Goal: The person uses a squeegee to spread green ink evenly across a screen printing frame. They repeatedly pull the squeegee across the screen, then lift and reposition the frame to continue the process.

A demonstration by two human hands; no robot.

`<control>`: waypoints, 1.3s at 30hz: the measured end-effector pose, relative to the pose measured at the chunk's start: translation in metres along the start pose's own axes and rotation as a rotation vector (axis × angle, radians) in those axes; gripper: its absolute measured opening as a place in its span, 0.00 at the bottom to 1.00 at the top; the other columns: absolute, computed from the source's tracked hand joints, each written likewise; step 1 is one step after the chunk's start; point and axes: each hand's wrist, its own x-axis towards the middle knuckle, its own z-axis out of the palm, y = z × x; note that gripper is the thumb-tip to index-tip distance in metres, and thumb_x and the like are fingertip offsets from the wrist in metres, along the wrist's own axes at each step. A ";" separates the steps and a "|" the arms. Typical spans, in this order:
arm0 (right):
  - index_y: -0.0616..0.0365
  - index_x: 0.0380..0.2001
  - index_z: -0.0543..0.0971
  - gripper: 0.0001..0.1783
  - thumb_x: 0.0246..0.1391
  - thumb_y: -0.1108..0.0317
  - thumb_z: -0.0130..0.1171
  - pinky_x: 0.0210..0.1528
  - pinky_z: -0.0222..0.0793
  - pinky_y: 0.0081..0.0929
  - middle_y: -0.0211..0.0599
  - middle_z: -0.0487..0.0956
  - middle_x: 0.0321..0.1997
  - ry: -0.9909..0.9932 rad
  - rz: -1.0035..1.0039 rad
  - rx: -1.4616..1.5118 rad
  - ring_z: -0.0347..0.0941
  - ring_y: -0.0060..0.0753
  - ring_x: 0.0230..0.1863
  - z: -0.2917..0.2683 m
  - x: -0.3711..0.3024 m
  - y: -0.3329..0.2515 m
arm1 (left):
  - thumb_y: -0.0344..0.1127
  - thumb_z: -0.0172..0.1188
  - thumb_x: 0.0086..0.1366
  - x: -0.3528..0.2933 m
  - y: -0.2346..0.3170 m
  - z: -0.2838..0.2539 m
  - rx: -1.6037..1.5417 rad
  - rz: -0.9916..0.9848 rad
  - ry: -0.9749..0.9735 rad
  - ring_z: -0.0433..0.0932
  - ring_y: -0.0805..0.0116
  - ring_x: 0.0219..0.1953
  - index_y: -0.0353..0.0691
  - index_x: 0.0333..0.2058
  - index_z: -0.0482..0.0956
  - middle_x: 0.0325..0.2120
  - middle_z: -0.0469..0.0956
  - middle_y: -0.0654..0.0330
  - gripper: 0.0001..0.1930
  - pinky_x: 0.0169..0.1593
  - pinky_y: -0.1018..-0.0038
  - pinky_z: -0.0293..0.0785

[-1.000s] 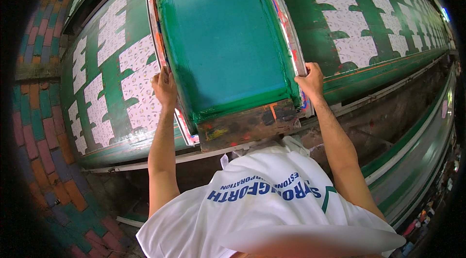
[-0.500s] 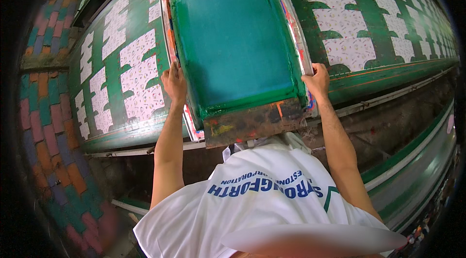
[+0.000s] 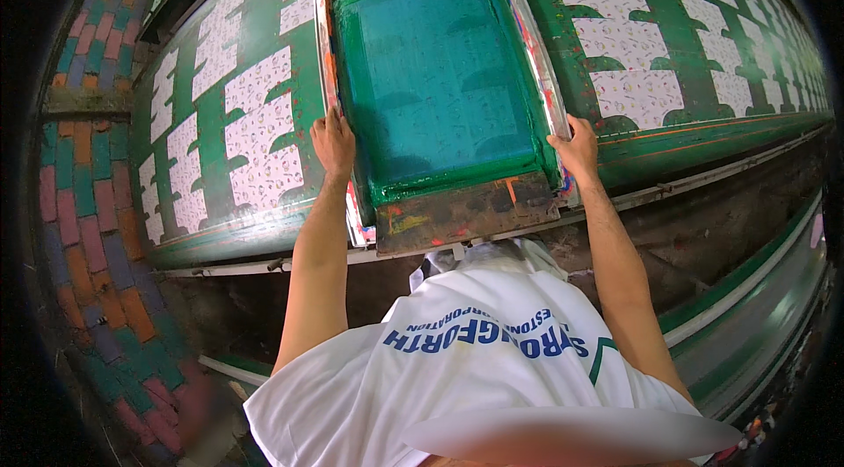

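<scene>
A screen-printing frame (image 3: 533, 45) with teal-green mesh lies across the long green table in front of me. Dried paint in several colours marks its rails. Both my hands are closed on it: my left hand (image 3: 334, 143) around the left rail, my right hand (image 3: 576, 149) around the right rail near its lower end. A dark, paint-stained board (image 3: 466, 214) spans the frame's near end. Through the mesh, the outlines of cut fabric pieces show faintly. My fingers' undersides are hidden by the rails.
White printed fabric pieces (image 3: 637, 99) lie in rows on the green table (image 3: 703, 140), on both sides of the frame. A metal rail (image 3: 677, 186) runs along the table's near edge. Coloured brick paving (image 3: 92, 238) is at the left, and another green surface (image 3: 756, 278) at the lower right.
The frame's left side has swung a little to the right with my left hand, and its near end sits slightly higher. Fabric outlines now show through the mesh. My right hand has hardly moved.
</scene>
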 end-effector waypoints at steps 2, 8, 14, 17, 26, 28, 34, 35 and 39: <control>0.67 0.64 0.75 0.37 0.54 0.60 0.75 0.65 0.71 0.50 0.54 0.75 0.62 0.018 -0.017 -0.013 0.73 0.57 0.62 -0.002 -0.006 -0.004 | 0.39 0.61 0.71 -0.001 -0.001 0.001 -0.016 -0.010 -0.001 0.76 0.46 0.49 0.42 0.59 0.80 0.44 0.79 0.47 0.19 0.56 0.54 0.73; 0.64 0.63 0.76 0.32 0.59 0.62 0.72 0.64 0.70 0.48 0.51 0.76 0.60 0.095 -0.357 -0.169 0.72 0.54 0.63 -0.006 -0.060 -0.051 | 0.41 0.61 0.72 0.000 -0.012 0.002 -0.029 0.037 -0.008 0.76 0.46 0.50 0.43 0.60 0.79 0.45 0.79 0.47 0.20 0.57 0.56 0.74; 0.61 0.56 0.81 0.28 0.53 0.64 0.74 0.63 0.72 0.45 0.45 0.79 0.56 -0.490 -0.771 -0.043 0.73 0.51 0.60 0.005 -0.132 -0.115 | 0.41 0.61 0.71 -0.002 -0.015 0.002 -0.104 0.025 0.004 0.76 0.47 0.50 0.43 0.60 0.79 0.45 0.79 0.47 0.21 0.56 0.55 0.74; 0.62 0.57 0.80 0.29 0.51 0.68 0.72 0.63 0.73 0.46 0.44 0.78 0.57 -0.600 -0.942 -0.258 0.74 0.50 0.59 0.007 -0.139 -0.131 | 0.41 0.61 0.71 -0.002 -0.014 0.002 -0.134 0.018 -0.001 0.76 0.46 0.51 0.42 0.60 0.79 0.46 0.79 0.47 0.22 0.57 0.55 0.74; 0.61 0.55 0.81 0.30 0.44 0.83 0.62 0.60 0.75 0.43 0.43 0.81 0.53 -0.328 -0.858 -0.431 0.78 0.49 0.57 0.028 -0.131 -0.154 | 0.38 0.59 0.72 -0.001 -0.019 0.009 -0.192 0.056 0.116 0.77 0.46 0.47 0.42 0.56 0.80 0.44 0.79 0.47 0.17 0.52 0.54 0.75; 0.57 0.56 0.81 0.30 0.45 0.81 0.65 0.56 0.78 0.41 0.39 0.81 0.52 -0.361 -0.754 -0.501 0.80 0.46 0.55 0.040 -0.134 -0.158 | 0.36 0.58 0.72 -0.001 -0.020 0.011 -0.215 0.040 0.108 0.77 0.46 0.47 0.44 0.56 0.80 0.44 0.80 0.48 0.16 0.51 0.54 0.75; 0.52 0.54 0.83 0.29 0.44 0.77 0.70 0.51 0.81 0.38 0.35 0.82 0.50 -0.204 -0.747 -0.550 0.82 0.41 0.52 0.064 -0.124 -0.167 | 0.34 0.56 0.72 -0.003 -0.023 0.011 -0.227 0.011 0.121 0.77 0.47 0.47 0.47 0.56 0.81 0.44 0.80 0.50 0.16 0.51 0.54 0.74; 0.52 0.54 0.83 0.29 0.44 0.76 0.71 0.51 0.81 0.38 0.35 0.83 0.49 -0.183 -0.743 -0.558 0.82 0.41 0.52 0.068 -0.110 -0.171 | 0.33 0.56 0.72 -0.003 -0.023 0.011 -0.223 0.016 0.117 0.77 0.47 0.48 0.47 0.56 0.81 0.44 0.79 0.50 0.16 0.51 0.54 0.74; 0.48 0.53 0.84 0.27 0.47 0.74 0.71 0.50 0.81 0.41 0.37 0.84 0.48 -0.126 -0.763 -0.590 0.83 0.43 0.50 0.086 -0.026 -0.197 | 0.32 0.56 0.71 -0.003 -0.022 0.009 -0.212 -0.009 0.083 0.76 0.47 0.49 0.47 0.57 0.80 0.45 0.79 0.51 0.17 0.53 0.54 0.73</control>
